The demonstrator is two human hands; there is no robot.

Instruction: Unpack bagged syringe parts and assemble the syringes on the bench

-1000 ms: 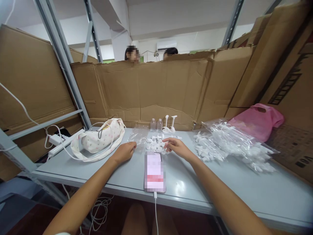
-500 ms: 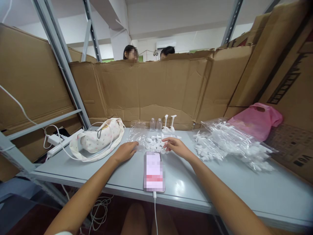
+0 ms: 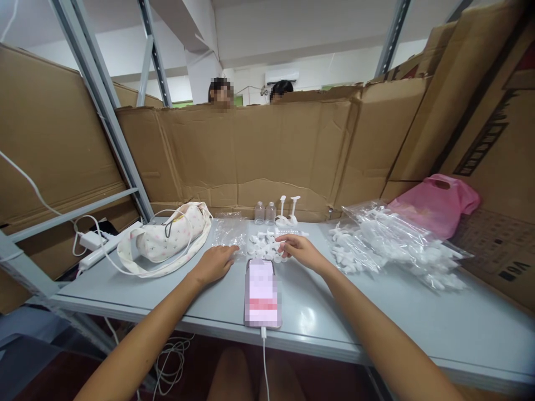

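I see L hand (image 3: 216,263) palm-down, fingers loosely spread by clear bag (image 3: 225,231); R hand (image 3: 303,250) half-curled, can't tell if pinching. White caps (image 3: 259,243) piled btwn, behind phone (image 3: 261,292): prob. light, stiff, slippery; grip rims.

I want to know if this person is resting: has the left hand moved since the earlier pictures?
Yes, slightly: judged against the smartphone, the left hand has shifted right, now reaching closer to the smartphone's upper-left corner.

floral bag (image 3: 173,234) beside power strip (image 3: 121,238); pink plastic bag (image 3: 434,203) near printed carton (image 3: 501,245); air conditioner (image 3: 282,77) above.
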